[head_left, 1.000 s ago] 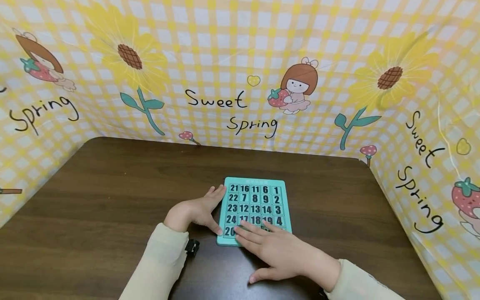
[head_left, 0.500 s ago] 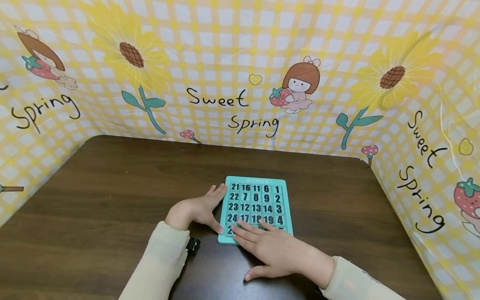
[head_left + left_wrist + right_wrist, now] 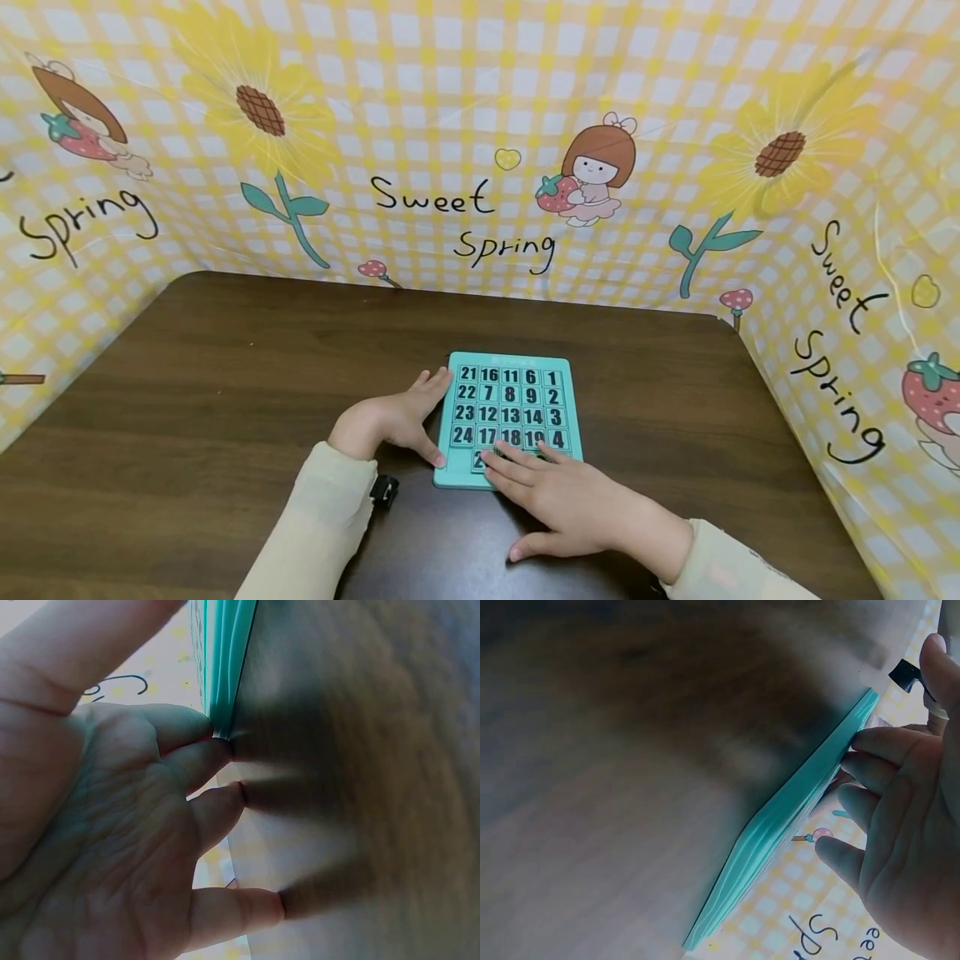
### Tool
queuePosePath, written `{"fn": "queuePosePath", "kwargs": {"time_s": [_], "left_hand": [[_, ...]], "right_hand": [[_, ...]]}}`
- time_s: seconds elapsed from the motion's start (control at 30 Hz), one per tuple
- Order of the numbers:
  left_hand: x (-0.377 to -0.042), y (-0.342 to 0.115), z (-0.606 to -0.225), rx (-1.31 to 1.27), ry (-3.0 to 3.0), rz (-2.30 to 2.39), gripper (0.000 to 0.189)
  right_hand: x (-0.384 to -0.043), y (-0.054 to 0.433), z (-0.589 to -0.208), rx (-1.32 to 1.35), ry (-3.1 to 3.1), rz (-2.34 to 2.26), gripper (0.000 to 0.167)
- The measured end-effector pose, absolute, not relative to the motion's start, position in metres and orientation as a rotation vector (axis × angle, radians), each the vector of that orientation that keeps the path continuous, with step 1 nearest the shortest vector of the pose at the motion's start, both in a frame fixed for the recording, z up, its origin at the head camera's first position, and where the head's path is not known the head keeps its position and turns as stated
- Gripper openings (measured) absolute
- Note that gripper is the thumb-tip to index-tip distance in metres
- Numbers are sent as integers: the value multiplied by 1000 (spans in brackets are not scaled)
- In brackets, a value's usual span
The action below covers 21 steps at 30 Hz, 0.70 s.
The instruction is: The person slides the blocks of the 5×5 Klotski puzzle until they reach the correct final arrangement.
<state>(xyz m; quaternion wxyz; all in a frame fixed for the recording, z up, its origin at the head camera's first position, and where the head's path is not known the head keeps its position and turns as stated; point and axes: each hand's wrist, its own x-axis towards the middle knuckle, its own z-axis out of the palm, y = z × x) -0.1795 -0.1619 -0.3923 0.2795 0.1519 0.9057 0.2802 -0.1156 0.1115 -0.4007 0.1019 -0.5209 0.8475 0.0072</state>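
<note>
A turquoise sliding number puzzle (image 3: 511,394) lies flat on the dark wooden table in the head view. Its black-numbered tiles stand in rows, with a gap at the bottom left corner. My left hand (image 3: 393,425) is spread along its left edge, thumb at the lower corner and fingertips near the top. In the left wrist view, several fingertips (image 3: 262,906) touch the table beside the puzzle's edge. My right hand (image 3: 562,504) lies with straight fingers across the bottom row, hiding most of those tiles; its thumb (image 3: 534,546) sticks out to the side.
The brown table (image 3: 247,400) extends around the puzzle on all sides. A yellow-and-white checked cloth (image 3: 450,100) with printed flowers and lettering rises behind it and at both sides. A small black clip-like piece (image 3: 384,492) sits at the left cuff.
My right hand went slightly left, then right. The bottom-row tile starting with 2 has slid right, baring the bottom left corner. The left hand stays in place.
</note>
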Motion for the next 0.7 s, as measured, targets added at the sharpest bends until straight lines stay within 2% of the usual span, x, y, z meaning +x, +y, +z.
{"fn": "queuePosePath", "kwargs": {"time_s": [0.27,0.7], "left_hand": [[-181,-164,-394,413,2424,746,127],[-181,-164,-393,420,2414,713,126]], "right_hand": [[-120,116,-398,-1532,2492,6,85],[-160,88,-397,-1485,2508,9,92]]}}
